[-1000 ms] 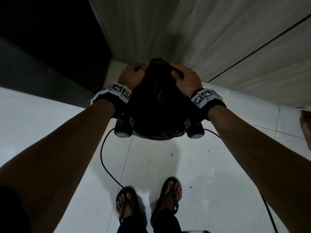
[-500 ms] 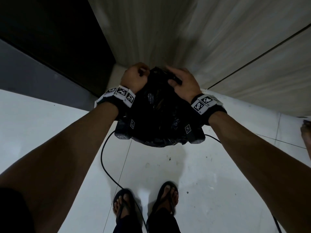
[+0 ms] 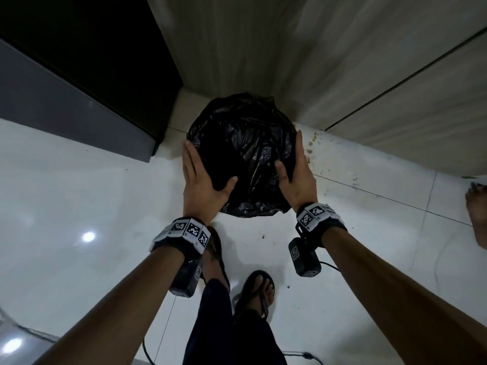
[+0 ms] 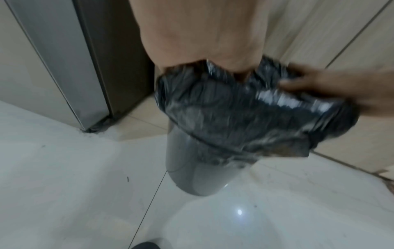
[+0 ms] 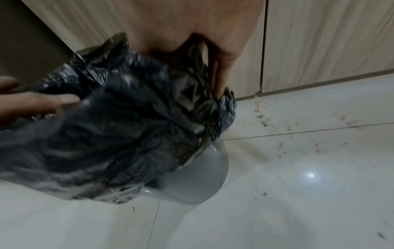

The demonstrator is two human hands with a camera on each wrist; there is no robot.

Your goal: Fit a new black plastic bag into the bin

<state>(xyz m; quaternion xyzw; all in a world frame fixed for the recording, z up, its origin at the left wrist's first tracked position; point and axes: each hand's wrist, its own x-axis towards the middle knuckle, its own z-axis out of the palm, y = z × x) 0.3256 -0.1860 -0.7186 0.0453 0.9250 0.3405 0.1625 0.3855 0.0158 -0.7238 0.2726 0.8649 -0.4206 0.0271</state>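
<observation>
A grey round bin stands on the floor in the corner, with a black plastic bag draped over its mouth and folded down over the rim. My left hand lies flat against the bag on the bin's left side, fingers straight, thumb over the top. On the opposite side my right hand presses the bag the same way. In the right wrist view the right fingers run down the bag's outer fold above the bin. The bin's inside is hidden.
Wood-grain cabinet doors stand right behind the bin, and a dark grey unit is at the left. My sandalled feet are on the white tile floor. Another person's foot shows at the right edge. A cable trails behind me.
Both hands left the bag's far edge, where their fingers were curled into it, and now lie flat on the bin's two sides. The bag is spread lower over the rim.
</observation>
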